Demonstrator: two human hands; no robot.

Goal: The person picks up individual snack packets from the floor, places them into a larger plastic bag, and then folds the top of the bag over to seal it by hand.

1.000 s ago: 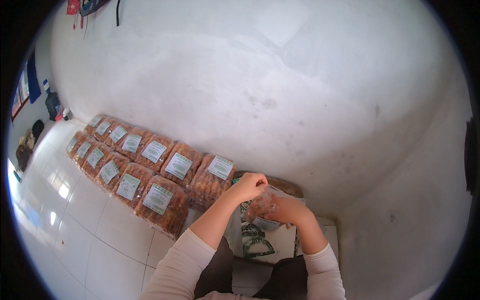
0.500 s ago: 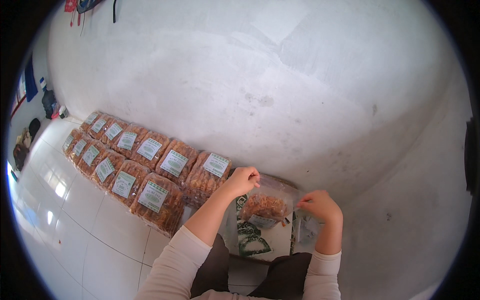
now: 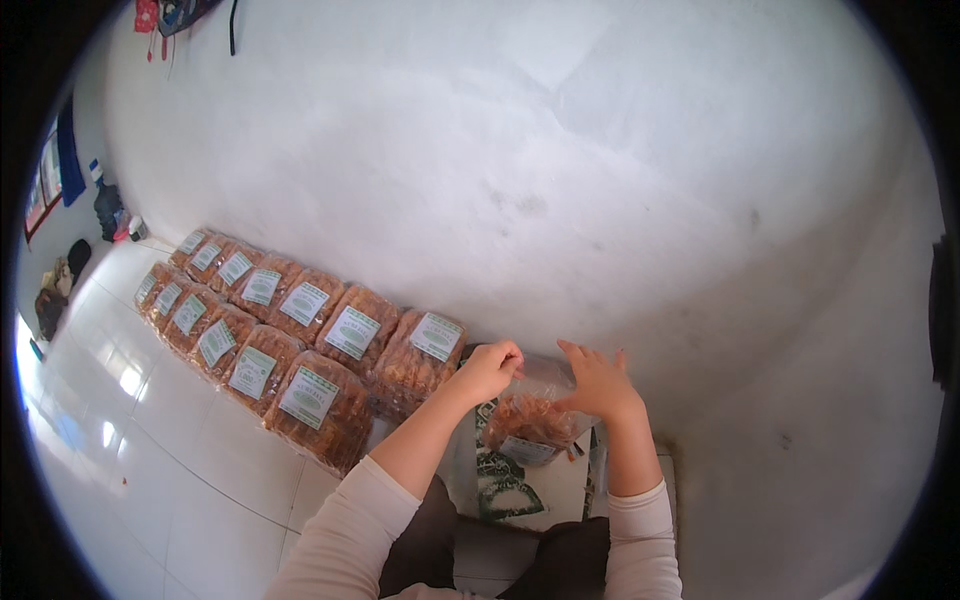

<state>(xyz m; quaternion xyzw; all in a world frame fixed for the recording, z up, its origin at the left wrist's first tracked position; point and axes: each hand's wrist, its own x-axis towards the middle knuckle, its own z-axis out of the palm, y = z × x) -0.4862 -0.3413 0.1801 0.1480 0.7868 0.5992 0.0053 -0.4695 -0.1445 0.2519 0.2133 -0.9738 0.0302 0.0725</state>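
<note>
A clear plastic bag (image 3: 535,430) of brown fried snack, with a label on its lower part, lies on a pale green-patterned board (image 3: 540,490) in front of me. My left hand (image 3: 488,368) pinches the bag's upper left edge. My right hand (image 3: 600,385) is over the right part of the bag, its fingers spread; whether they touch the plastic is unclear. Just left of the bag are several filled, labelled snack packs (image 3: 350,330) in two rows along the wall.
A white wall (image 3: 520,180) runs behind the packs and round to the right. Glossy white tiles (image 3: 200,460) cover the floor on the left. A dark blue water bottle (image 3: 108,208) and some bundled items (image 3: 55,295) stand at the far left; red and dark items (image 3: 170,18) hang at the top left.
My right hand was gripping the bag, then pinched its right edge; it has moved up and left and spread its fingers. My left hand still pinches near the same place.
</note>
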